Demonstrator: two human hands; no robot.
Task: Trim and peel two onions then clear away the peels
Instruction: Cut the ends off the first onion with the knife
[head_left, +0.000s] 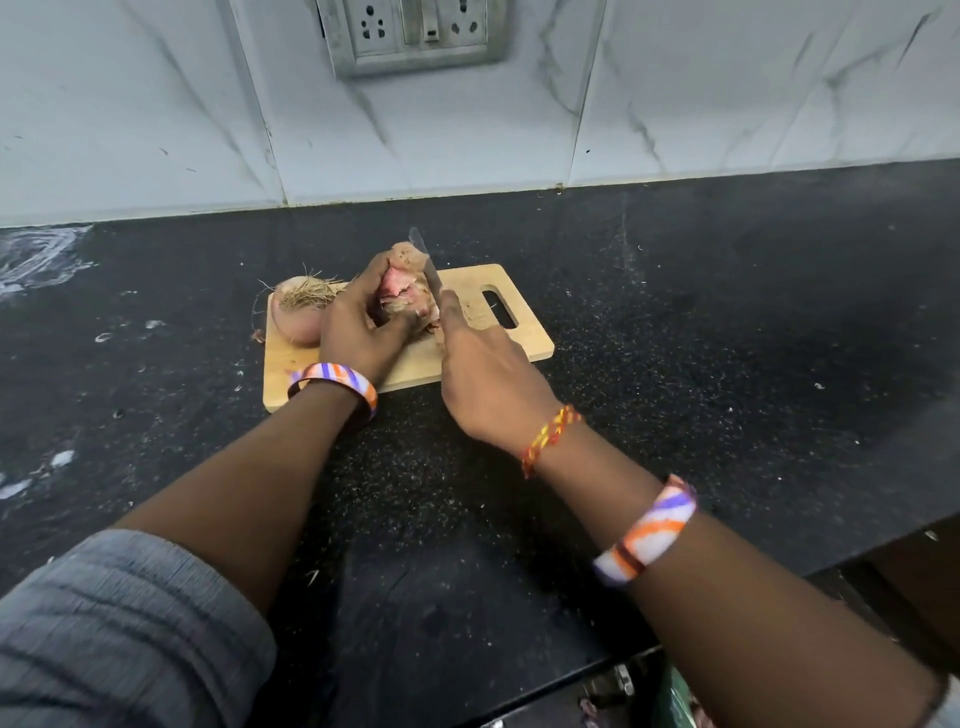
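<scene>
A wooden cutting board (519, 332) lies on the black counter. My left hand (358, 332) grips a pink onion (405, 291) with loose papery skin at the board's middle. My right hand (483, 379) holds a knife (426, 265); its blade runs along the onion's right side, tip pointing toward the wall. A second onion (298, 312), unpeeled with dry hairy roots facing up, rests at the board's left end, just beside my left hand.
The black speckled counter (727, 312) spreads to both sides, with small skin flakes on the left (104, 338). A white marble-tiled wall with a socket panel (415, 36) stands behind. The counter's front edge (857, 561) drops off at lower right.
</scene>
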